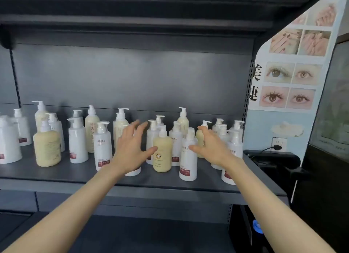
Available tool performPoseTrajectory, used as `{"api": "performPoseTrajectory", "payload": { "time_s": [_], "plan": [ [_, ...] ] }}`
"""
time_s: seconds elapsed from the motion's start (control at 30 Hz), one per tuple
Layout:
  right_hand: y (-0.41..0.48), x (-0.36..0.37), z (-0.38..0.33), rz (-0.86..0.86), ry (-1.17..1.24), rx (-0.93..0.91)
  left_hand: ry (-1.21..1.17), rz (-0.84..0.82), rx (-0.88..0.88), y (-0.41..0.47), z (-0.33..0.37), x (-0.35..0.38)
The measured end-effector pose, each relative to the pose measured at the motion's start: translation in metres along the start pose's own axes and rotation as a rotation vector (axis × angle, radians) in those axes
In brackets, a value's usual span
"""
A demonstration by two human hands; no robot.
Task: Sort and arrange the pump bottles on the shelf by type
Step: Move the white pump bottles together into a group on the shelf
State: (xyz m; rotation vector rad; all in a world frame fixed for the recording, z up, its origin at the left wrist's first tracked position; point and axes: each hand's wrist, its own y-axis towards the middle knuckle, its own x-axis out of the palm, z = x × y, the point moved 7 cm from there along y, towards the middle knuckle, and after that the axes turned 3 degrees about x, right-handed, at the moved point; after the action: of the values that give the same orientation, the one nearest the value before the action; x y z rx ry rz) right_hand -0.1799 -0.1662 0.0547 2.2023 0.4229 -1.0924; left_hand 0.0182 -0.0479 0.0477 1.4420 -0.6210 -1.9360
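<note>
The sorting looks barely begun. Along the dark shelf (94, 179), across the middle of the frame, the pump bottles (78, 143) stand upright in a loose, mixed crowd. Tall white ones with red labels, tall cream ones such as the one at the back left of centre (92, 128), and squat cream ones are interleaved rather than grouped. One squat cream bottle (47, 148) sits at the left among white ones, and another, the centre cream bottle (162, 154), stands at the front just beside a white bottle (188, 158). The left hand (130, 148) and right hand (211, 145) reach in on either side of that centre cream bottle. Each grip is wide, with fingers spread and holding nothing; whether the thumbs touch a bottle I cannot tell. Judging by this, nearly every bottle has yet to be gathered with its kind. A poster (294, 63) hangs at the upper right.
</note>
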Motion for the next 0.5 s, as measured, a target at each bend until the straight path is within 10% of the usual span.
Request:
{"api": "performPoseTrajectory", "payload": {
  "time_s": [0.5],
  "plan": [
    [0.028,0.067,0.029,0.193,0.473,0.186,-0.456,0.069,-0.312,-0.005,-0.095,0.062]
  ]
}}
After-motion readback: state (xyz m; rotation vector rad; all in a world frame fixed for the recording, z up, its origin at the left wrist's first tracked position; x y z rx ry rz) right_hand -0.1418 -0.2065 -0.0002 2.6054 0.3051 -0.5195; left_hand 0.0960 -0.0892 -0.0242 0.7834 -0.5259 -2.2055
